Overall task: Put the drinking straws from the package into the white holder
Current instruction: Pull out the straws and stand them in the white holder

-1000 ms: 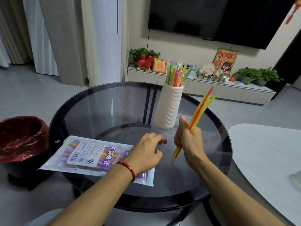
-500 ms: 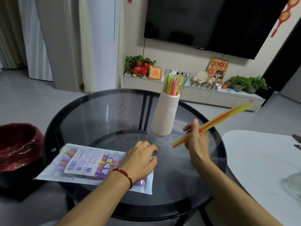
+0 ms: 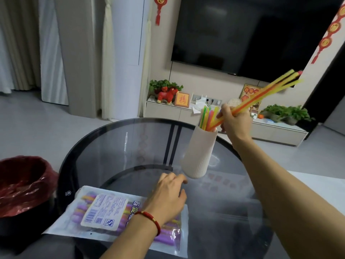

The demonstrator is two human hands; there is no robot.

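Right hand (image 3: pixel 235 122): fingers clamped on a tilted bundle of yellow and orange plastic straws (image 3: pixel 261 94), lower ends entering the mouth of the ribbed white cylindrical holder (image 3: pixel 199 155) on the round dark glass surface (image 3: pixel 115 146). Left hand (image 3: pixel 166 199): fingers loosely apart, resting on the clear plastic package of purple and yellow straws (image 3: pixel 104 212) lying flat near the front edge.

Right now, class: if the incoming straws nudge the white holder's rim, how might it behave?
The white holder is tall and narrow, so it could tip. On the smooth glass table it may slide instead. Neither of the hands steadies it.
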